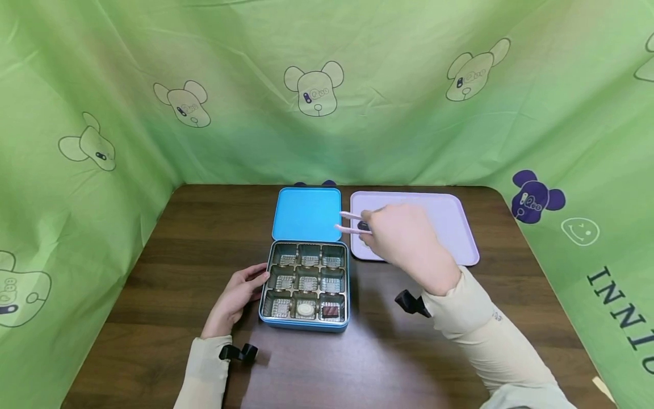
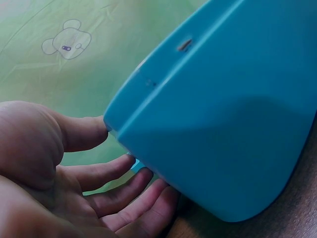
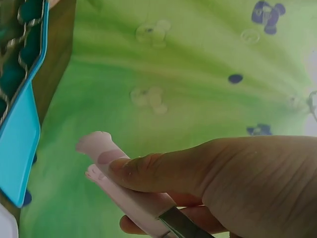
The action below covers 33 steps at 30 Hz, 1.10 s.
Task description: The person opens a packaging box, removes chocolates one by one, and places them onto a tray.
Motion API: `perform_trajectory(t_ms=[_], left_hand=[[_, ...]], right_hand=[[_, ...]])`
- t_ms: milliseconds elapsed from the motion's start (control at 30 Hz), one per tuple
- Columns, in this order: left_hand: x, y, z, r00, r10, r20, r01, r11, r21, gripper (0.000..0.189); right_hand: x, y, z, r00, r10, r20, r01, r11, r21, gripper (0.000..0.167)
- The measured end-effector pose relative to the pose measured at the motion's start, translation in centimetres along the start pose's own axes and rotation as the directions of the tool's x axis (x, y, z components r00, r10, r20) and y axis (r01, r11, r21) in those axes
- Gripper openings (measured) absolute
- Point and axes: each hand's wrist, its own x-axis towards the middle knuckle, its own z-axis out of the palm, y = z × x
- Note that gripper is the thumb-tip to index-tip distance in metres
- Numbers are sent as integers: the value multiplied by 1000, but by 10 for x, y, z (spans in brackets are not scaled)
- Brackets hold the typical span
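Note:
A blue tin (image 1: 306, 326) stands on the table with its lid (image 1: 306, 215) folded back. Its insert has a grid of compartments; the front middle one holds a white oval sweet (image 1: 305, 308), the front right one a dark brown square chocolate (image 1: 330, 310). My left hand (image 1: 241, 295) touches the tin's left side, thumb at the rim and fingers along the wall. Above the tray, my right hand (image 1: 409, 238) grips pink tongs (image 3: 133, 198), their ends pointing left and apart. A small dark piece (image 1: 363, 226) shows between the prongs close to my fingers.
A lilac tray (image 1: 449, 227) lies right of the lid, partly covered by my right hand. Green printed cloth (image 1: 245, 147) hangs behind and along both sides of the brown wooden table (image 1: 174, 284). Black wrist mounts (image 1: 411, 304) sit on both sleeves.

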Motion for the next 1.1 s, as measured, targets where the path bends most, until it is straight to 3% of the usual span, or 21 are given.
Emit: perform_trajectory(t_ms=[233,500,967,1100], left_hand=[[0,-1,0,1000,3,0,-3,1000,-3,46],[-2,1,0,1000,6,2,-6,1000,5,46],[0,0,0,1000,7,3,-7,1000,-2,46],[-1,1,0,1000,3,-1,-3,1000,3,46]], right_hand=[[-6,-28,3,993,-113,-38,113,994,3,23],[-12,-47,5,982,-189,-19,190,982,23,26],[-23,-75,24,950,-285,131,276,957,86,25],[-26,-81,30,947,-292,135,284,956,74,25]])
